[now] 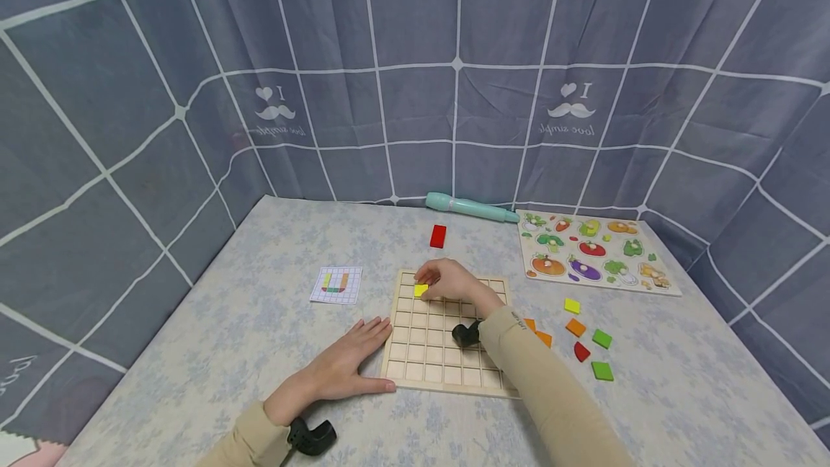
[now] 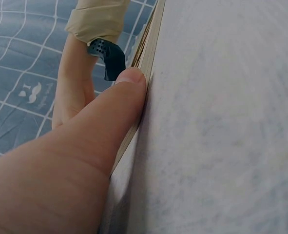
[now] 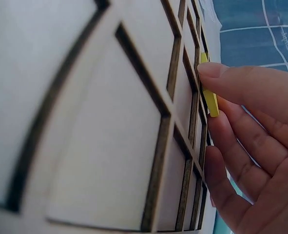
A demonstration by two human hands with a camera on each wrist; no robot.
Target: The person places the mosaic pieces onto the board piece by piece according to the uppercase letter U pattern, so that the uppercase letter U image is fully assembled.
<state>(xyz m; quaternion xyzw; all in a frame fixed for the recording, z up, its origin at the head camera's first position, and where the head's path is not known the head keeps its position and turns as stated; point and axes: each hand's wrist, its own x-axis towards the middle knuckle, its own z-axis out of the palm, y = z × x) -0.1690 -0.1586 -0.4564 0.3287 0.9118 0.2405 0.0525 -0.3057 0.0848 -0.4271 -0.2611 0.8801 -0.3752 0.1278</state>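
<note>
A wooden grid board lies on the table. My right hand is over its far left part, pinching a yellow square tile between thumb and fingers. In the right wrist view the yellow tile is tilted at the grid, with the thumb on one side. My left hand rests beside the board's left edge, fingers straight and spread. Its thumb touches the board's side in the left wrist view. A small paper card with a coloured U-shaped pattern on a grid lies left of the board.
Several loose tiles lie right of the board, among them yellow, orange, green and a red wedge. Behind the board are a red rectangular piece, a teal tube-shaped object and a vegetable puzzle board.
</note>
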